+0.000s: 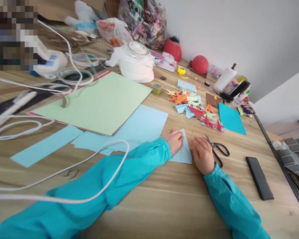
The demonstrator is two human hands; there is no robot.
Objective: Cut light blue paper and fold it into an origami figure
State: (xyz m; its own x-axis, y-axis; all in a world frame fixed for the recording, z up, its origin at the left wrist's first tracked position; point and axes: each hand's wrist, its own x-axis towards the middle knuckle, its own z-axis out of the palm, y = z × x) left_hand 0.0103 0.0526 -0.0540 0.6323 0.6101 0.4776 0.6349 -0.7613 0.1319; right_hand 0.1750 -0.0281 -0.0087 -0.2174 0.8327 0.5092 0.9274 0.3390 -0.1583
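Observation:
A small light-blue paper piece [185, 153], folded to a point, lies on the wooden table [164, 199] between my hands. My left hand [174, 141] rests on its left edge with fingers curled down, pressing the fold. My right hand [203, 154] lies on its right edge, fingers bent and pressing the paper. Both arms wear teal sleeves. Black-handled scissors [218, 149] lie just right of my right hand.
A pile of folded paper shapes [194, 108] and a teal sheet [230, 119] lie beyond. A black phone [259, 177] sits at right. Large green [97, 103] and blue [139, 127] sheets lie left. White cables [64, 172] cross the front left. Clutter fills the far edge.

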